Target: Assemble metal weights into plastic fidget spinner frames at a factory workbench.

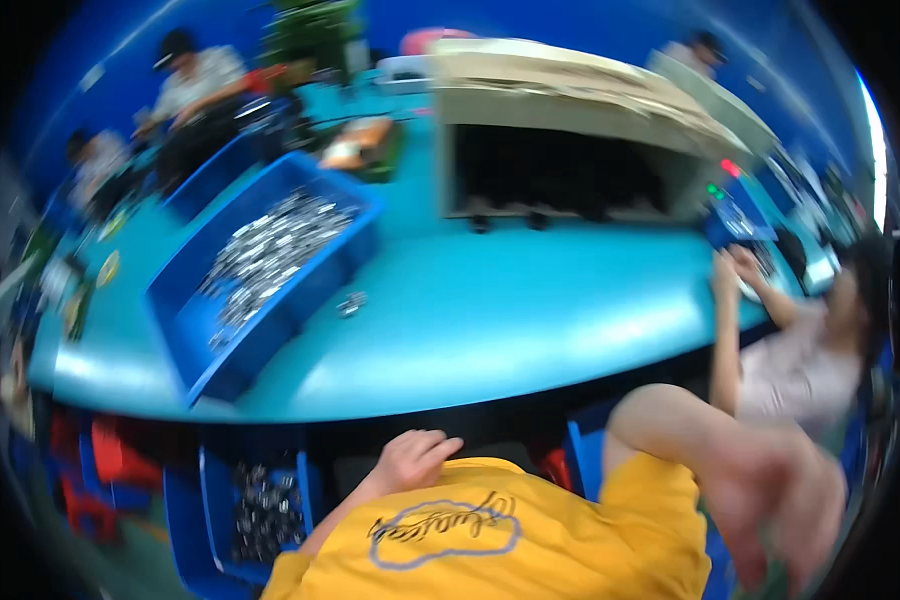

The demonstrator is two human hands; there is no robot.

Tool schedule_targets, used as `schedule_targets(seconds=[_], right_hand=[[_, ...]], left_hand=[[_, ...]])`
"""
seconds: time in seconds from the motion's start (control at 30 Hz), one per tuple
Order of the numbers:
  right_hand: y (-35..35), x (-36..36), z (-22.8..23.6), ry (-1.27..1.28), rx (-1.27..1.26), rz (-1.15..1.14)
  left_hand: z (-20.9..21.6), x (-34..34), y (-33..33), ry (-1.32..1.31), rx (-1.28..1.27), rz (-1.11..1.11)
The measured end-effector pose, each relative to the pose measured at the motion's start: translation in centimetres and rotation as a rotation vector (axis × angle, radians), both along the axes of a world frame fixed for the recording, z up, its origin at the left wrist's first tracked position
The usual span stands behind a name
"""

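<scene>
My left hand (417, 460) is at the front of my yellow shirt (590, 530), just below the near edge of the table. Its fingers are loosely bent, and I see nothing in them. My right arm is bent out to the side, with my right hand (785, 505) low at the right, smeared by motion so that its fingers cannot be read. On the table ahead and to the left stands a blue bin (315, 325) holding many small shiny metal parts (280, 255). A small metal piece (351, 304) lies on the tabletop beside the bin.
The turquoise table (490, 330) curves across the view. A cream box with a dark opening (570, 95) stands at the back. Another blue bin (210, 500) of metal parts sits below at the left. At the right a co-worker (810, 370) works; others sit at the far left.
</scene>
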State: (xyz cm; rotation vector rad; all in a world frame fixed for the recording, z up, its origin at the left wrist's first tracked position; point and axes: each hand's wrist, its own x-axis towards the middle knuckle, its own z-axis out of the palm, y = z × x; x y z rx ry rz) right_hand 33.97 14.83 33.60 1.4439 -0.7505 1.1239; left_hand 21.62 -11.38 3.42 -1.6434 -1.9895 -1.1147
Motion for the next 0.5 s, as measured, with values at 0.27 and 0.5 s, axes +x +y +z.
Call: schedule_targets(seconds=[0.27,0.5], right_hand=[[-0.4,-11.4,-19.6,-1.511,0.250,-0.499],[2.7,-19.2,-28.6,-1.376,0.597,-0.829]], left_hand=[[-0.6,-1.5,0.3,0.118,-0.018,0.102],[2.5,-11.8,-1.0,0.081,-0.181,0.581]])
